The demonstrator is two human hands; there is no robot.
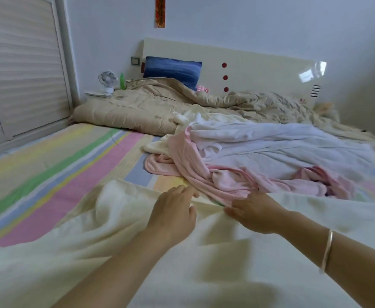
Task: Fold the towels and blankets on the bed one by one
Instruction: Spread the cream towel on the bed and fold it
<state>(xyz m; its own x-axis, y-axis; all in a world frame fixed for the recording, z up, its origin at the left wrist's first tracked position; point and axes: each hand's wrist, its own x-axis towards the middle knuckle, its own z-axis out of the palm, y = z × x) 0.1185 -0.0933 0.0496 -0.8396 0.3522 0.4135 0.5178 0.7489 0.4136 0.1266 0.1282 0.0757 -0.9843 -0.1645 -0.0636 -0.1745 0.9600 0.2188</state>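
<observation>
bed (48, 174), hands (171, 216) (255, 213) on cream blanket (215, 263) edge

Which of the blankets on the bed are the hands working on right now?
The cream blanket nearest the camera: left hand and right hand both rest at its far edge. The pink towel and white blanket lie heaped beyond it.

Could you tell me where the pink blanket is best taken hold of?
Probably grip the pink blanket by its left hem, from the left: that edge lies flat and free on the striped sheet, while its right side tangles with the white blanket.
</observation>
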